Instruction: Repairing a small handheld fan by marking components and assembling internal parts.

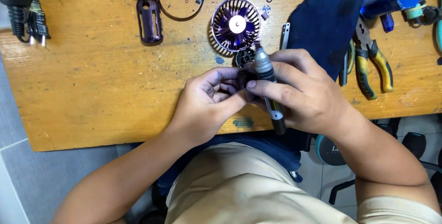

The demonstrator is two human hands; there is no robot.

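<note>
- The right hand [299,93] is closed round a slim grey-and-black pen-shaped screwdriver [268,86], held nearly upright with its tip pointing away from the body.
- The left hand [212,95] is curled narrow, its fingertips pinching a small dark plastic part [244,58] just beneath the driver tip; how much of that part sits inside the fingers I cannot tell.
- The small part lies over the near edge of the worn wooden tabletop [92,77], just beside the round purple fan blade unit with a white hub [236,24].
- To work well here, I judge the driver should stay in line with the screw, pressed lightly and turned with the fingertips rather than the wrist.
- Resting both hands on the wood would steady them; small loose bits could roll off the near edge.
- Yellow-handled pliers [375,63] and a dark blue cloth [322,21] lie to the right, a dark fan grille with handle [149,8] at the far left.
</note>
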